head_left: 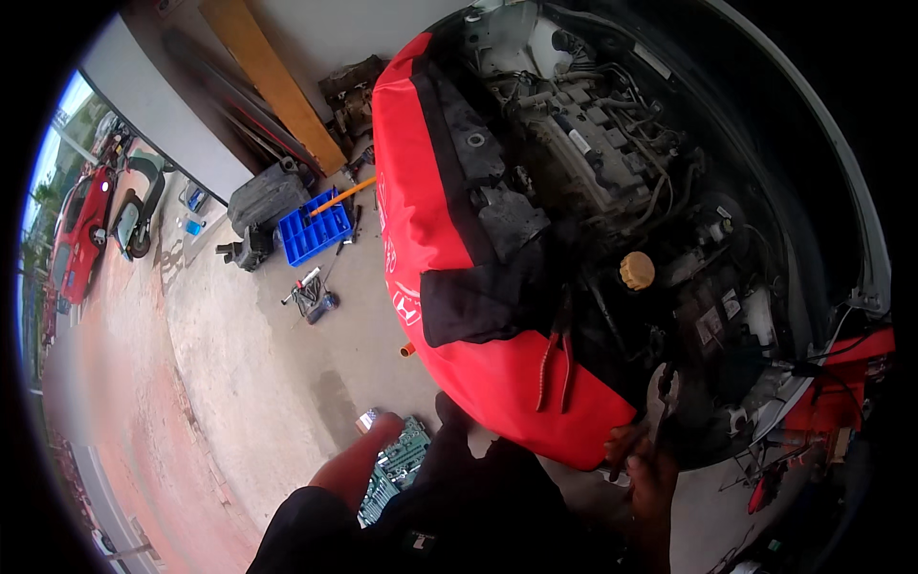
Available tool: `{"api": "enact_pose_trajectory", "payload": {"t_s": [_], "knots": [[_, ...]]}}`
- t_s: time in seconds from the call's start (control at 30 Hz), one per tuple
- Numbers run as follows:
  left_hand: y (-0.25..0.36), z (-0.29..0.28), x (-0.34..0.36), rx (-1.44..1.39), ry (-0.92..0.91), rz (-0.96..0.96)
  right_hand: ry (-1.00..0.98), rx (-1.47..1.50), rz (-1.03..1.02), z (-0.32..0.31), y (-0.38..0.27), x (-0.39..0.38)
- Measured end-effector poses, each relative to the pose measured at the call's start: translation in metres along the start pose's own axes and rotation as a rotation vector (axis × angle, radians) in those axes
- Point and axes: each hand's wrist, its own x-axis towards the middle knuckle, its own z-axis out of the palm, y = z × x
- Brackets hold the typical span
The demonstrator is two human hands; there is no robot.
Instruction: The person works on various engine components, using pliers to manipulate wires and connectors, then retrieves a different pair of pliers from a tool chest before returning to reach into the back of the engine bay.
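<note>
My right hand [641,471] grips large pliers [662,402] with their head raised, beside the front right corner of the red fender cover [478,383]. My left arm [368,445] is bent at the bottom centre; I cannot make out the fingers of that hand. On the cover lie red-handled pliers [555,359] and a black cloth [473,306]. The open engine bay [593,153] stretches beyond, with a tan cap [636,271] among dark hoses and parts.
Below my left arm lies a green tool case [402,459]. A blue parts tray [316,230], black plastic parts [268,201] and a power tool [320,301] sit on the floor. A scooter [134,210] and red car [81,230] stand outside. A red tool cart [822,411] is at right.
</note>
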Motion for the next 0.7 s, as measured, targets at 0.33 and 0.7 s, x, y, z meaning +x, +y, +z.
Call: {"api": "enact_pose_trajectory", "payload": {"t_s": [0.33, 0.7], "knots": [[-0.107, -0.118, -0.075, -1.243, 0.215, -0.237, -0.005, 0.145, -0.126, 0.107, 0.019, 0.038], [-0.289, -0.213, -0.013, -1.184, 0.169, -0.186, 0.108, 0.258, -0.042, 0.289, 0.003, 0.135]]}}
